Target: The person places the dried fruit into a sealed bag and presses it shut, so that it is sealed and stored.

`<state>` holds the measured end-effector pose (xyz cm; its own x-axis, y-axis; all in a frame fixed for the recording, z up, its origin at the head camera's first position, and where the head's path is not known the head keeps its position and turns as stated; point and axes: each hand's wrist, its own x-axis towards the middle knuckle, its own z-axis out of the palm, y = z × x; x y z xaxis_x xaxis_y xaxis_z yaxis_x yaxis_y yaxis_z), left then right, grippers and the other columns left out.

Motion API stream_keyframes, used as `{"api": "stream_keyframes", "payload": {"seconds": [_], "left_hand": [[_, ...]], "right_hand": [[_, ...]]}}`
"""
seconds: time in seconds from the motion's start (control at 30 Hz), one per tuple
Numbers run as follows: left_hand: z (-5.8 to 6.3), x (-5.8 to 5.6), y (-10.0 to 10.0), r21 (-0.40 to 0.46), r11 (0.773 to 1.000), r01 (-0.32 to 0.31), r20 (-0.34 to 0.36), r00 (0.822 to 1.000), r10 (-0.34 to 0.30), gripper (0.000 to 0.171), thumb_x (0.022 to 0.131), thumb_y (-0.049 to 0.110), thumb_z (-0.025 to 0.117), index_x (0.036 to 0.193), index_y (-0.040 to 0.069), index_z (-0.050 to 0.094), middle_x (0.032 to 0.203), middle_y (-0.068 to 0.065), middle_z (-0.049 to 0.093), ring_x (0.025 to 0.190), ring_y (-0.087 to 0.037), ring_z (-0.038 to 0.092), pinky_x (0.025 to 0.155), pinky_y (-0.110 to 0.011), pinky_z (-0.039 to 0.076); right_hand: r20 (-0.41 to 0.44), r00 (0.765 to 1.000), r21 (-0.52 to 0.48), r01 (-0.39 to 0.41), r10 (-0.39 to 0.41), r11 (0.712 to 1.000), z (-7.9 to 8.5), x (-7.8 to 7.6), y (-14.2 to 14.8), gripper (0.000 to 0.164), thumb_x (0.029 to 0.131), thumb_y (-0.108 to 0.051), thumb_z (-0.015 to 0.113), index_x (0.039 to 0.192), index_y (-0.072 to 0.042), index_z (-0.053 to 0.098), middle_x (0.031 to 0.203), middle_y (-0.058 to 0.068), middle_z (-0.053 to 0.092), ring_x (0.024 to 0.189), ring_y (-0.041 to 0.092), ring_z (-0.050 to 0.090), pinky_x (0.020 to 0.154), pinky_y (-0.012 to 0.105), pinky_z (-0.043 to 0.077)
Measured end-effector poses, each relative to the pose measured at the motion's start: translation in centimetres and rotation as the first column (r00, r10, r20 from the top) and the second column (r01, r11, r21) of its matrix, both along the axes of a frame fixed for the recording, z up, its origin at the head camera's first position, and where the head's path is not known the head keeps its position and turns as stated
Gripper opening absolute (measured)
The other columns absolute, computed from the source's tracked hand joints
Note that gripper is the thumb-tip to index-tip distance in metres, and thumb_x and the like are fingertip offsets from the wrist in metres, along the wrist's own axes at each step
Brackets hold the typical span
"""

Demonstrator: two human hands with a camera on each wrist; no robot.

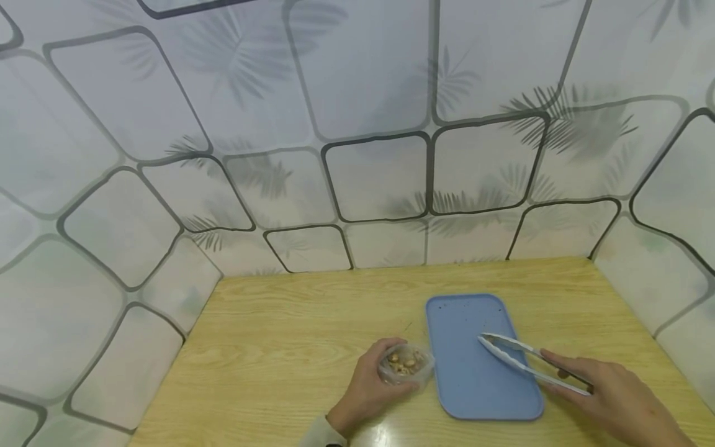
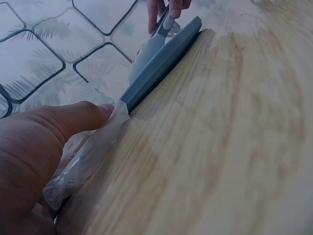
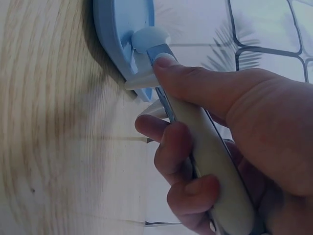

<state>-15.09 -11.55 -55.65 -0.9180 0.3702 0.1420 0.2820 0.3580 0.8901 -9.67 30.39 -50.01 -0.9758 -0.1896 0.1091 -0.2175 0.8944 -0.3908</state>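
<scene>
My left hand [image 1: 368, 385] grips a small clear plastic container [image 1: 426, 366] of brownish, nut-like pieces [image 1: 406, 362], just off the tray's left edge. In the left wrist view the thumb presses along the container's crinkled, translucent side [image 2: 95, 154]. My right hand [image 1: 622, 394] holds a pair of tongs [image 1: 505, 357] by the handles, tips pointing left over the blue tray [image 1: 475, 394]. Nothing is visible between the tong tips, which lie close together. The right wrist view shows the thumb on top of a pale handle [image 3: 210, 161], fingers curled beneath.
A few dark specks [image 1: 440, 307] dot the tray's far end. The wood-grain table [image 1: 290, 347] extends left of the container. Patterned cloth or paper walls [image 1: 380, 180] enclose the table at the back and both sides.
</scene>
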Motion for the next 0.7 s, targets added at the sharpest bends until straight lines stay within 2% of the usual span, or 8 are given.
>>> {"api": "stream_keyframes", "payload": {"seconds": [0.17,0.33,0.5,0.7], "left_hand": [[0.1,0.0,0.0,0.002,1.0,0.002,0.002,1.0,-0.002,0.069,0.086,0.03,0.094,0.146,0.03,0.06,0.141,0.003,0.07,0.126,-0.016,0.066,0.109,-0.029,0.05],[0.0,0.0,-0.1,0.002,1.0,0.002,-0.005,1.0,-0.002,0.069,0.086,0.029,0.094,0.146,0.029,0.06,0.141,0.003,0.07,0.125,-0.015,0.066,0.109,-0.029,0.05],[0.1,0.0,0.0,0.006,1.0,0.006,-0.013,1.0,-0.006,0.07,0.085,0.029,0.095,0.147,0.027,0.061,0.141,0.003,0.07,0.125,-0.016,0.066,0.108,-0.029,0.051],[0.1,0.0,0.0,0.012,1.0,0.01,-0.005,1.0,-0.01,0.07,0.086,0.031,0.094,0.147,0.027,0.06,0.142,0.002,0.069,0.126,-0.017,0.066,0.108,-0.029,0.051]], "right_hand": [[-0.086,0.996,-0.013,-0.013,0.012,1.0,-0.5,0.2,0.1,0.055,0.085,-0.033,0.093,0.136,-0.021,0.078,0.099,-0.015,0.08,0.078,-0.01,0.05,0.063,0.025,0.046],[-0.185,0.982,-0.027,-0.04,0.034,0.999,-0.6,0.3,-0.1,0.053,0.082,-0.028,0.095,0.133,-0.026,0.08,0.098,-0.014,0.081,0.081,-0.012,0.053,0.064,0.026,0.05],[-0.17,0.985,-0.039,-0.04,0.033,0.998,-0.2,0.2,-0.5,0.051,0.084,-0.029,0.094,0.133,-0.027,0.08,0.097,-0.016,0.08,0.078,-0.011,0.049,0.063,0.024,0.045],[-0.178,0.983,-0.027,-0.038,0.032,0.999,0.6,0.0,-1.2,0.049,0.084,-0.033,0.094,0.131,-0.029,0.081,0.099,-0.014,0.083,0.082,-0.013,0.056,0.065,0.027,0.052]]}}
